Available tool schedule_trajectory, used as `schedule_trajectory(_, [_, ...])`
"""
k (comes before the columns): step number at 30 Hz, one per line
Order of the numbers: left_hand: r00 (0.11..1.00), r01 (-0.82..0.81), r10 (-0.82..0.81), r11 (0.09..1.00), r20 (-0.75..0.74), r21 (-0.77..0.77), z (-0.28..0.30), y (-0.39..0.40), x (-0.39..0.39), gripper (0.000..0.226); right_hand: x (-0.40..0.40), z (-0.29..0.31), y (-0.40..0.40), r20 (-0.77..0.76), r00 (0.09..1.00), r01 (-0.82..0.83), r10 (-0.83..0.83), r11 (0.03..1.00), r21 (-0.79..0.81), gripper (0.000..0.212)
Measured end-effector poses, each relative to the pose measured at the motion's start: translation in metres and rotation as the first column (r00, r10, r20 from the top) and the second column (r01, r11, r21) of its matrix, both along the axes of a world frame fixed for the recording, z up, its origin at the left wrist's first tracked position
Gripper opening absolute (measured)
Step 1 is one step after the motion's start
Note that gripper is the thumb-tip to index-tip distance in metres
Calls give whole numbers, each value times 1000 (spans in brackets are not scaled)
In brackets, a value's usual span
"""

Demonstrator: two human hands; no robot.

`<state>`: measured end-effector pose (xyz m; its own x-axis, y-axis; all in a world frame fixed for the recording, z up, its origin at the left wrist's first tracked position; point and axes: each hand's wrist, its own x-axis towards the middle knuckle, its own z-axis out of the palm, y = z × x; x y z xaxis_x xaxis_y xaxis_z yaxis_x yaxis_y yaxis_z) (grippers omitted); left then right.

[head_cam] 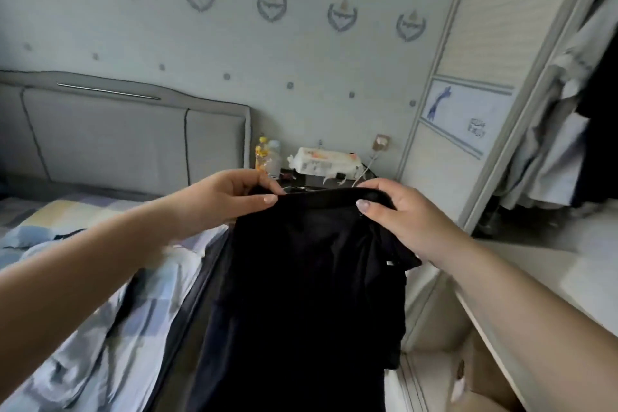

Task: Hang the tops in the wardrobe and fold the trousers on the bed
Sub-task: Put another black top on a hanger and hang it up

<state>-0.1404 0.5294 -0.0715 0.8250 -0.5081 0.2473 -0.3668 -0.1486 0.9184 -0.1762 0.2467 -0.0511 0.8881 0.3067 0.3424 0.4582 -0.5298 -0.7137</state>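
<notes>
Black garment (301,278) held up at centre, between the bed (83,261) at left and the wardrobe (501,77) at right; top band stretched level between both hands, the rest hanging straight down out of the near edge of the view; whether trousers or a top cannot be told.

Left hand (224,197): fingers curled over the left end of the band, thumb pressed flat on the near face; cloth pinched.

Right hand (391,211): fingers wrapped behind the right end of the band, thumb laid across the front; cloth gripped; a fold of fabric bunched under the wrist.

Bed: checked pale sheet in blue, yellow and white, rumpled; a light garment (100,328) lying crumpled on the near part; grey padded headboard (133,134) at the far end.

Far centre, behind the hands: dark bedside table (301,181) bearing a yellow-capped bottle (262,154) and a white pack (324,160).

Wardrobe: sliding door (468,110) shut on the far part; open section at far right, with light and dark clothes (568,110) hanging inside.
</notes>
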Motion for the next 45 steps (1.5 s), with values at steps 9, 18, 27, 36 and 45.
schedule_trajectory(9, [956,294,-293,953,-16,71,39,-110,85,15,11,42,-113,-87,973,192,-213,959,-207,13])
schedule_trajectory(18, [900,435,-434,898,37,-67,49,-207,202,32,35,51,-183,-157,850,382,-502,794,-473,19])
schedule_trajectory(27, [804,589,-590,807,70,35,78,-305,292,28,42,76,-210,4,634,476,-773,387,-790,44])
schedule_trajectory(36, [601,799,-795,600,80,-40,102,-417,322,42,32,142,-257,108,549,261,-829,47,-964,26])
schedule_trajectory(45, [516,823,-826,552,229,137,145,-533,318,75,28,204,-349,280,332,137,-901,-248,-959,36])
